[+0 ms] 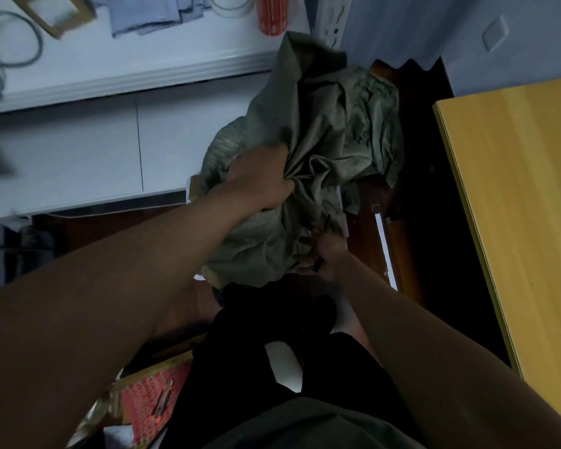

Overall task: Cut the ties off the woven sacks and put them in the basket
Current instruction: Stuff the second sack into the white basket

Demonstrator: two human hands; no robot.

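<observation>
The left hand (pixel 259 179) is fisted tight around a gathered fold of the grey-green woven sack (pixel 308 157), fingers fully curled into the cloth, knuckles toward 2 o'clock. The sack hangs crumpled from that grip, rising toward 12 o'clock and spilling down toward 6 o'clock over the dark floor (pixel 412 176).

At about 5 o'clock from the left hand, the right hand (pixel 326 259) pinches the sack's lower edge. Its fingers are drawn close together around a small dark object (pixel 319 264); I cannot tell what it is. A short dark strip (pixel 326 221) pokes out of the cloth just above that hand, possibly a tie, too blurred to be sure.

A white cabinet (pixel 78 147) runs along 9 to 11 o'clock, its top carrying grey cables (pixel 10 43), folded pale cloth (pixel 149 14) and a red cylinder (pixel 272 14). A yellow wooden tabletop (pixel 525 196) fills 3 o'clock. At 7 o'clock lies a red patterned box (pixel 153 403). No basket can be made out clearly.
</observation>
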